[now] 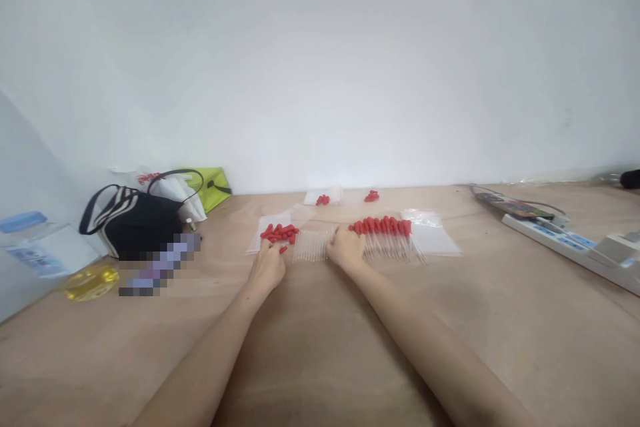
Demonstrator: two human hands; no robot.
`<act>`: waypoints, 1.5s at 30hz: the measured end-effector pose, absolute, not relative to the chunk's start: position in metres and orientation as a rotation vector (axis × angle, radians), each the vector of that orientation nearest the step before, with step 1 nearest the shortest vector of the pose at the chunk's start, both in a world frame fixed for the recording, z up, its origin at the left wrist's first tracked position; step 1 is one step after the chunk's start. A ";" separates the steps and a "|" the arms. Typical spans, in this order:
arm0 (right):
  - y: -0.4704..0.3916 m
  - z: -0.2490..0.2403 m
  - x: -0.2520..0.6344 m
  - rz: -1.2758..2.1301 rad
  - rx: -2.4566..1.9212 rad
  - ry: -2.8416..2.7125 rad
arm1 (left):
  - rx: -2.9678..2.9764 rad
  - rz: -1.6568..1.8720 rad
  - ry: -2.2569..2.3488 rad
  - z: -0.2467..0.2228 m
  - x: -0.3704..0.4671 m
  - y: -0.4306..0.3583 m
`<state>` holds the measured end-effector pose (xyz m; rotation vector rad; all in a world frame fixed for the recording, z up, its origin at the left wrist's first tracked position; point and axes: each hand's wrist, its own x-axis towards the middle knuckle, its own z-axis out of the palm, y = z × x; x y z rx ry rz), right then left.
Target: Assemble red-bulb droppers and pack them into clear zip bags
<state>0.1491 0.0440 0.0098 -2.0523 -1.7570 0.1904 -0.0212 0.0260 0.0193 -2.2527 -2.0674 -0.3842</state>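
Note:
My left hand (269, 265) is at the near edge of a heap of small red pieces (280, 232), its fingers bent together. Whatever lies between those fingertips is hidden. A single red piece (283, 249) lies just beside this hand. To the right is a row of thin pale sticks (310, 245) laid side by side. My right hand (346, 248) is closed over the right end of that row, and I cannot make out what it pinches. Beyond it lies a row of sticks with red tips (383, 227), close together.
Clear plastic sheets (435, 240) lie under and beside the rows. Two small red clusters (371, 196) are near the wall. At left stand a black bag (145, 223), a green bag (213, 190) and a bottle of yellow liquid (93, 282). A power strip (565, 243) and phone (520, 208) are at right.

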 end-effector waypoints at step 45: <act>-0.039 -0.014 0.236 0.171 -1.217 -2.162 | -3.129 -1.187 -1.558 -0.006 0.041 -0.004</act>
